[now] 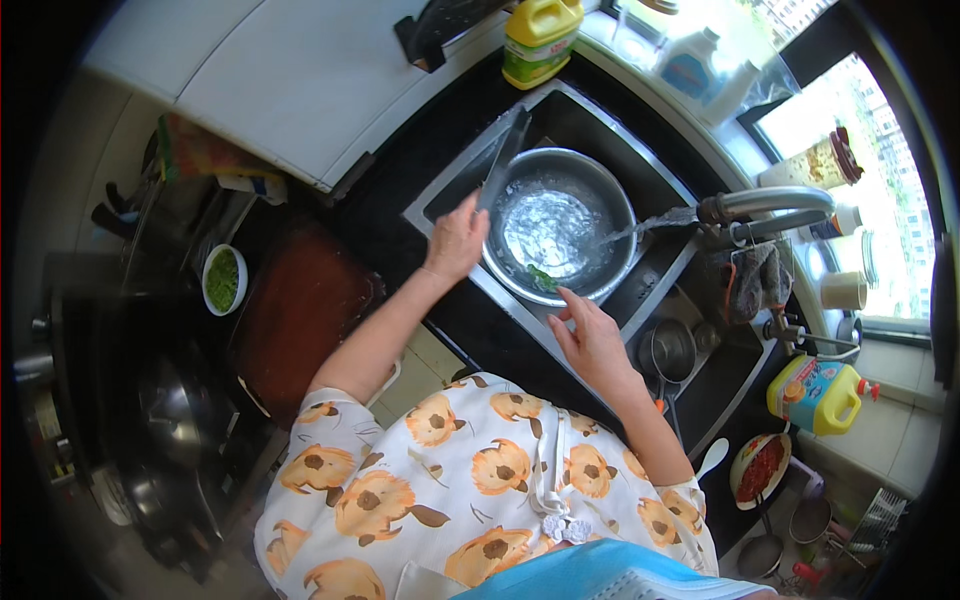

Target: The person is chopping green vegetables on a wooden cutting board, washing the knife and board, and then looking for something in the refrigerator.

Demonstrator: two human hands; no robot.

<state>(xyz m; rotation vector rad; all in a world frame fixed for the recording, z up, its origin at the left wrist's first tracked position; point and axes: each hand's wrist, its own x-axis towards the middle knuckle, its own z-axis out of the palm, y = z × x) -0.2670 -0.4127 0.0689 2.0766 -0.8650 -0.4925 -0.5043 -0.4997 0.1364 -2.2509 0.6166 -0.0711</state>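
Observation:
My left hand grips a knife with a broad blade, held edge-on over the left side of a round metal basin. The basin sits in the left bowl of a steel sink, and clear water stands in it. A stream of water falls into it from the faucet. At the basin's near side lies a small green leaf. My right hand is at the near rim, its fingertips close to the leaf and its thumb apart; whether they touch the leaf is unclear.
A second sink bowl holds a small pan. On the left are a reddish-brown cutting board and a white bowl of chopped greens. Yellow jugs stand behind and to the right. A dish of red food sits at lower right.

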